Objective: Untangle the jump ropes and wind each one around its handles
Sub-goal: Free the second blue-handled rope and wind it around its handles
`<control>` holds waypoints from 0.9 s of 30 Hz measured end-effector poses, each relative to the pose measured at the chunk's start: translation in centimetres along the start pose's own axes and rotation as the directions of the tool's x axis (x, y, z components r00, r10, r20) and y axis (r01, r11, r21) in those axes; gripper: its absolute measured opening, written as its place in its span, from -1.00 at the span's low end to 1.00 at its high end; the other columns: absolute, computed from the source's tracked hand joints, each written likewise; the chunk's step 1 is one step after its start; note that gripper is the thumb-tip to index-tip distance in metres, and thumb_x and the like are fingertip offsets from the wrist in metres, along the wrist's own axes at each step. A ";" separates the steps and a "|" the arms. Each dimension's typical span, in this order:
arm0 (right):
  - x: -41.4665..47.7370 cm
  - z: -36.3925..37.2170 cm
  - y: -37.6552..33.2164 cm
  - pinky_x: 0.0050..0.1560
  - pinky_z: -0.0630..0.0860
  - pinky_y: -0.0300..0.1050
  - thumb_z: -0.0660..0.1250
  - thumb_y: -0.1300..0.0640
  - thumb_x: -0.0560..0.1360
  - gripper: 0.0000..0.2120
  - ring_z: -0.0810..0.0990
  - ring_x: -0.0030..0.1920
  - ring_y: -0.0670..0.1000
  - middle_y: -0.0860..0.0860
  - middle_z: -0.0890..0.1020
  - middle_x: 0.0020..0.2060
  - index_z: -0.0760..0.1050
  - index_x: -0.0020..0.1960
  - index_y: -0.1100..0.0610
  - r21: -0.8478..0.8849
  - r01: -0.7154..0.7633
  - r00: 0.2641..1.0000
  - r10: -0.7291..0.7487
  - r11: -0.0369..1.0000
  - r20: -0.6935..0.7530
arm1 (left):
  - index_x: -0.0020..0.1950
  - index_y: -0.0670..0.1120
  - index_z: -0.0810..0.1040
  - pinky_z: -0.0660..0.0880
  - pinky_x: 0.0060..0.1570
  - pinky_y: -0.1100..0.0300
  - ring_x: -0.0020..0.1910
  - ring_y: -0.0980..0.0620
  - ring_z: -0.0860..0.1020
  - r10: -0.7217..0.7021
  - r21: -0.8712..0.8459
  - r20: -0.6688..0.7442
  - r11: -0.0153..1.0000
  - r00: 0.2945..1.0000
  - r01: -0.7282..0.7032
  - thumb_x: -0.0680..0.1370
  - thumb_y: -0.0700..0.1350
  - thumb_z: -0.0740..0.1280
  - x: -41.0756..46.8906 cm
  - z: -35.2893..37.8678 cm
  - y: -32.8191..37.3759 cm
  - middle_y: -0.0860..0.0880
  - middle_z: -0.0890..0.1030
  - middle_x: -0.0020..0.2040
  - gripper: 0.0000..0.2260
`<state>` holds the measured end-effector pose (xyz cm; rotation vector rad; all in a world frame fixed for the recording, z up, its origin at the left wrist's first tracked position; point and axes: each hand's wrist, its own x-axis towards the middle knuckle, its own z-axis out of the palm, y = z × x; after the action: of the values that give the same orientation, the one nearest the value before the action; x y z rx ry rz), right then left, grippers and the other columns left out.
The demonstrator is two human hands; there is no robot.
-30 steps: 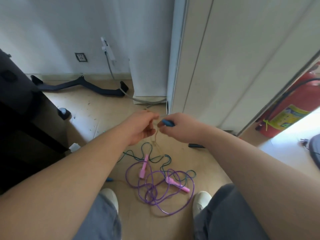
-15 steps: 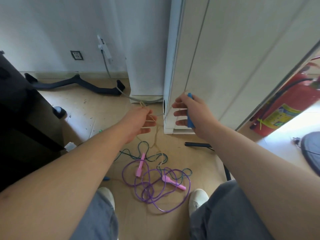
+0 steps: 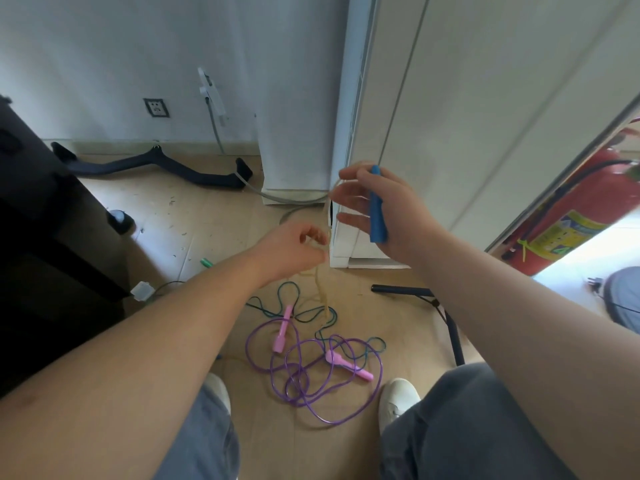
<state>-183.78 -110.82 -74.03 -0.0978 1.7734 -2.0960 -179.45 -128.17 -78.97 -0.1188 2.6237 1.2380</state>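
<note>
My right hand (image 3: 391, 213) holds a blue jump-rope handle (image 3: 376, 216) upright against the palm, fingers spread. A pale yellowish rope (image 3: 320, 289) runs from it, through my left hand (image 3: 294, 251), and down to the floor. My left hand is closed around that rope, below and left of the right hand. On the floor between my shoes lies a tangled purple rope (image 3: 332, 410) with two pink handles (image 3: 282, 327) (image 3: 349, 367). A dark teal rope (image 3: 287, 299) loops through the same tangle.
A white cabinet (image 3: 450, 116) stands straight ahead, with a red fire extinguisher (image 3: 571, 216) to its right. Black furniture (image 3: 38, 237) fills the left side. A black curved bar (image 3: 156, 168) lies by the wall, and a black stand leg (image 3: 446, 313) lies at the right. My white shoes (image 3: 396, 398) flank the tangle.
My right hand has lifted and moved right with the blue handle, turning it upright and spreading its fingers. My left hand has stayed closed on the pale rope, now lower than the right hand.
</note>
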 end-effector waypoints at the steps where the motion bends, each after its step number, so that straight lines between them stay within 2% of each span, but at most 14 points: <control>1: 0.0 -0.1 0.3 0.26 0.55 0.20 0.18 0.11 0.68 -0.79 0.67 0.15 0.23 0.10 0.64 -0.10 0.57 0.08 0.16 0.062 -0.017 1.000 0.016 0.998 0.013 | 0.04 0.11 0.56 0.44 -0.16 0.22 -0.11 0.15 0.48 -0.011 -0.001 0.002 1.000 1.000 0.011 0.53 -0.02 0.38 0.1 0.1 -0.2 0.09 0.49 -0.06 -0.90; 3: 0.0 -0.2 0.8 0.18 0.60 0.19 0.20 0.12 0.68 -0.80 0.71 0.00 0.25 0.12 0.59 -0.10 0.55 0.05 0.19 0.123 -0.059 0.998 0.054 0.991 0.044 | 0.00 0.08 0.56 0.50 -0.09 0.16 -0.09 0.10 0.52 -0.032 -0.047 -0.022 0.998 0.999 0.031 0.56 -0.02 0.34 0.1 0.1 -0.2 0.07 0.53 -0.06 -0.95; 5: 0.2 0.0 1.1 0.11 0.63 0.20 0.25 0.14 0.65 -0.84 0.67 -0.22 0.18 0.13 0.55 -0.05 0.55 0.02 0.20 0.077 -0.086 0.995 0.082 0.993 0.049 | -0.01 0.06 0.54 0.56 -0.01 0.06 -0.07 0.04 0.55 -0.052 -0.139 -0.056 0.989 0.997 0.044 0.54 -0.04 0.37 0.5 0.0 -0.2 0.02 0.57 -0.03 -0.95; 7: 0.7 0.2 1.4 -0.01 0.66 0.15 0.29 0.18 0.62 -0.89 0.59 -0.37 0.08 0.12 0.53 -0.08 0.56 0.05 0.20 -0.048 -0.111 0.993 0.112 0.993 0.024 | 0.01 0.02 0.52 0.57 0.00 0.03 -0.06 0.02 0.56 -0.063 -0.192 -0.060 0.980 0.996 0.050 0.52 -0.14 0.39 0.9 -0.1 -0.2 -0.01 0.57 -0.01 -0.88; 8: 0.9 0.2 1.7 -0.10 0.66 0.07 0.30 0.21 0.61 -0.90 0.55 -0.42 0.04 0.11 0.53 -0.13 0.56 0.07 0.19 -0.183 -0.115 0.993 0.116 0.976 -0.005 | 0.05 0.01 0.52 0.57 0.00 0.05 -0.03 0.02 0.57 -0.065 -0.218 -0.060 0.975 0.996 0.050 0.52 -0.19 0.38 1.0 -0.1 -0.1 -0.01 0.58 0.01 -0.84; 11: 1.1 0.1 2.5 -0.38 0.55 -0.15 0.30 0.18 0.59 -0.85 0.46 -0.43 -0.01 0.07 0.53 -0.25 0.57 0.13 0.10 -0.601 -0.158 0.986 0.160 0.783 -0.051 | 0.14 0.01 0.53 0.61 0.04 0.06 0.03 0.05 0.64 -0.071 -0.354 -0.114 0.935 0.991 0.026 0.60 -0.23 0.27 1.3 -0.4 0.2 0.01 0.62 0.05 -0.81; 14: 1.0 -0.1 3.4 -0.46 0.45 -0.20 0.41 0.05 0.54 -0.71 0.44 -0.46 0.01 0.08 0.51 -0.25 0.50 0.22 0.10 -0.799 -0.203 0.951 0.309 0.566 -0.023 | 0.13 -0.03 0.55 0.66 -0.02 0.04 -0.04 0.04 0.69 -0.091 -0.472 -0.189 0.882 0.978 -0.009 0.65 -0.24 0.22 1.6 -0.6 0.4 -0.05 0.64 0.05 -0.83; 16: 1.1 0.0 3.9 -0.43 0.42 -0.17 0.46 0.01 0.50 -0.56 0.40 -0.47 0.02 0.08 0.48 -0.30 0.44 0.31 0.09 -0.854 -0.200 0.926 0.376 0.481 -0.005 | 0.13 -0.08 0.56 0.67 -0.04 0.06 -0.05 0.02 0.70 -0.109 -0.529 -0.240 0.848 0.965 -0.036 0.64 -0.24 0.25 1.8 -0.8 0.5 -0.08 0.64 0.05 -0.86; 19: 1.5 0.3 4.6 -0.43 0.42 -0.16 0.49 -0.01 0.48 -0.42 0.40 -0.46 0.03 0.09 0.50 -0.25 0.39 0.43 0.07 -0.843 -0.182 0.933 0.359 0.506 0.014 | 0.10 -0.06 0.58 0.66 -0.06 0.11 -0.03 0.00 0.70 -0.138 -0.590 -0.295 0.805 0.946 -0.067 0.63 -0.22 0.29 1.9 -1.3 0.5 -0.08 0.66 0.05 -0.88; 21: 1.9 0.6 4.8 -0.41 0.46 -0.15 0.47 -0.08 0.48 -0.42 0.44 -0.43 0.03 0.09 0.53 -0.20 0.40 0.43 0.03 -0.827 -0.143 0.955 0.294 0.544 0.028 | 0.10 -0.03 0.60 0.63 -0.10 0.16 -0.03 0.04 0.70 -0.130 -0.580 -0.295 0.812 0.947 -0.069 0.62 -0.21 0.30 1.8 -1.4 0.6 -0.04 0.68 0.03 -0.87; 23: 2.1 1.1 4.8 -0.41 0.47 -0.14 0.43 -0.12 0.49 -0.60 0.45 -0.42 0.03 0.07 0.51 -0.23 0.50 0.24 0.04 -0.806 -0.091 0.972 0.227 0.584 0.054 | 0.10 -0.02 0.61 0.60 -0.16 0.19 -0.05 0.06 0.70 -0.113 -0.578 -0.275 0.813 0.955 -0.070 0.62 -0.20 0.31 1.7 -1.4 0.7 -0.02 0.69 0.01 -0.87; 25: 2.2 1.6 4.7 -0.45 0.45 -0.16 0.38 -0.12 0.53 -0.76 0.44 -0.42 0.02 0.06 0.49 -0.27 0.52 0.06 0.03 -0.775 -0.061 0.982 0.175 0.629 0.065 | 0.10 -0.02 0.61 0.58 -0.19 0.22 -0.07 0.09 0.70 -0.083 -0.568 -0.265 0.819 0.961 -0.086 0.61 -0.20 0.33 1.6 -1.2 0.8 -0.01 0.69 -0.04 -0.86; 27: 2.1 2.0 4.6 -0.50 0.44 -0.22 0.31 -0.08 0.58 -0.81 0.44 -0.42 0.00 0.08 0.54 -0.23 0.53 0.04 0.03 -0.745 -0.049 0.985 0.157 0.666 0.075 | 0.10 -0.01 0.63 0.59 -0.17 0.24 -0.11 0.12 0.68 -0.057 -0.553 -0.271 0.827 0.961 -0.106 0.60 -0.19 0.34 1.4 -1.2 0.9 0.00 0.68 -0.08 -0.86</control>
<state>-183.97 -113.97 -78.43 -0.3407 2.3655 -1.1205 -181.18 -128.47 -77.95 -0.3863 2.3729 2.1146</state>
